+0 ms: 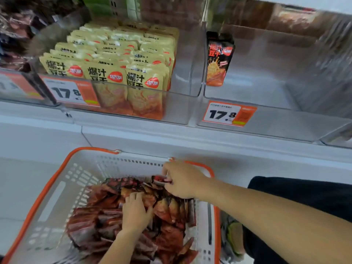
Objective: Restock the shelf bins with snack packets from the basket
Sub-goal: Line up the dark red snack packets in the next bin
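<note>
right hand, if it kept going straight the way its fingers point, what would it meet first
The right hand points toward the far wall of the basket, just above the snack packets. It would probably meet that perforated wall first, though depth is unclear.

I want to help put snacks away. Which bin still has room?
The right bin is nearly bare: one dark packet leans against its left wall, and open floor runs right of it. The left bin is packed with yellow packets.

Basket [47, 189] cut off at bottom edge, upper shelf goods [285, 18] blurred (unreadable), price tag [229, 113] small print illegible
</note>
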Tool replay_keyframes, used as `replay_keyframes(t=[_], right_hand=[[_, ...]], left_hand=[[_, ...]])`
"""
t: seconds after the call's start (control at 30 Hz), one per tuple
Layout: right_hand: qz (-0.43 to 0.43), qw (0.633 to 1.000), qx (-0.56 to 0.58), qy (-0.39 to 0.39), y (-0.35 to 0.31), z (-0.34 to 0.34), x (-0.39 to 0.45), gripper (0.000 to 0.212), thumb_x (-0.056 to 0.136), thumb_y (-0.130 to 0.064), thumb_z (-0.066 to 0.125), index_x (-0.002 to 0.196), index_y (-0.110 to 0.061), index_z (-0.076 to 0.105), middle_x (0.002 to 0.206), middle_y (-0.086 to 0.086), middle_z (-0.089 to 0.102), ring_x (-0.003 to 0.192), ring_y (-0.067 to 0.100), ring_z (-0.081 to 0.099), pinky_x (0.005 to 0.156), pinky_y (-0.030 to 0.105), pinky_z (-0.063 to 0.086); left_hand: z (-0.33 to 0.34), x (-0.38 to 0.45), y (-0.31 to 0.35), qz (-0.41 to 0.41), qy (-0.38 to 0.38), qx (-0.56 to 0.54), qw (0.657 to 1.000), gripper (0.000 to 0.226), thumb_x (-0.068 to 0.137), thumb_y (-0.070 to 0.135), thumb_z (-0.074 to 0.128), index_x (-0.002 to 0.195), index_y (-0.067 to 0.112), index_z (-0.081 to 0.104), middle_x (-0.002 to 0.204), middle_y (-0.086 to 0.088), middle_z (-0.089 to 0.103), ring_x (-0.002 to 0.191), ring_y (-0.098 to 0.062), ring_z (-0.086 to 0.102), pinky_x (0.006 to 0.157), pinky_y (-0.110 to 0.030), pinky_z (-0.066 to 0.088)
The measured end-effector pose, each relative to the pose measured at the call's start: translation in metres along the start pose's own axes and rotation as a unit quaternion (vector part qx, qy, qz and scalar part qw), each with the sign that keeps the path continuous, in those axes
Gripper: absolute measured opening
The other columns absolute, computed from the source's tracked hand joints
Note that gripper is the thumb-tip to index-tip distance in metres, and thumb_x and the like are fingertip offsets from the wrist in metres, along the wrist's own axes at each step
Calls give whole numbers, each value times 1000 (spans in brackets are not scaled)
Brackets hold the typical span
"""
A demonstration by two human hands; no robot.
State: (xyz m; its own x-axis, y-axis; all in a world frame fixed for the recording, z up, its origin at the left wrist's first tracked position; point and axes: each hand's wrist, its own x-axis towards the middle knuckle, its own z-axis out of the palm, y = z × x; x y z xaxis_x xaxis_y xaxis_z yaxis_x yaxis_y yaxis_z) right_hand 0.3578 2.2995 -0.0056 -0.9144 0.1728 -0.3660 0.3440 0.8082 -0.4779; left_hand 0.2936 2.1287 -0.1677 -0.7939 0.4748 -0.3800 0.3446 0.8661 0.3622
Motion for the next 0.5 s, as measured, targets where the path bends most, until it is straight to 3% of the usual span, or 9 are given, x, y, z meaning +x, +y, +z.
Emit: replay_keyframes(t=[0.13,0.3,0.4,0.5], right_hand=[[86,993,62,-48,17,71,18,24,96,-15,55,121,-17,53,110,5,56,95,24,53,83,37,47],[167,978,103,-70,32,136,34,44,96,-19,54,139,-17,44,128,11,52,97,24,50,83,36,46],[176,979,58,-83,34,162,41,64,93,-26,61,150,-23,33,145,9,37,130,30,41,101,42,46],[164,984,11,-68,30,175,46,69,92,-25,62,153,-28,29,148,8,30,141,36,24,108,46,41]], left_hand=[[1,-5,-4,48,-6,33,998,53,97,46,54,144,23,47,147,2,43,138,-21,33,113,-39,31],[4,-8,-11,69,5,35,997,37,97,45,55,127,26,65,136,5,53,131,-20,39,106,-35,32],[3,-9,-12,81,3,40,996,26,98,43,54,111,27,71,120,5,60,120,-20,45,100,-35,35],[3,-8,-17,92,16,22,995,19,97,40,56,102,30,72,107,6,63,112,-20,49,94,-35,35]])
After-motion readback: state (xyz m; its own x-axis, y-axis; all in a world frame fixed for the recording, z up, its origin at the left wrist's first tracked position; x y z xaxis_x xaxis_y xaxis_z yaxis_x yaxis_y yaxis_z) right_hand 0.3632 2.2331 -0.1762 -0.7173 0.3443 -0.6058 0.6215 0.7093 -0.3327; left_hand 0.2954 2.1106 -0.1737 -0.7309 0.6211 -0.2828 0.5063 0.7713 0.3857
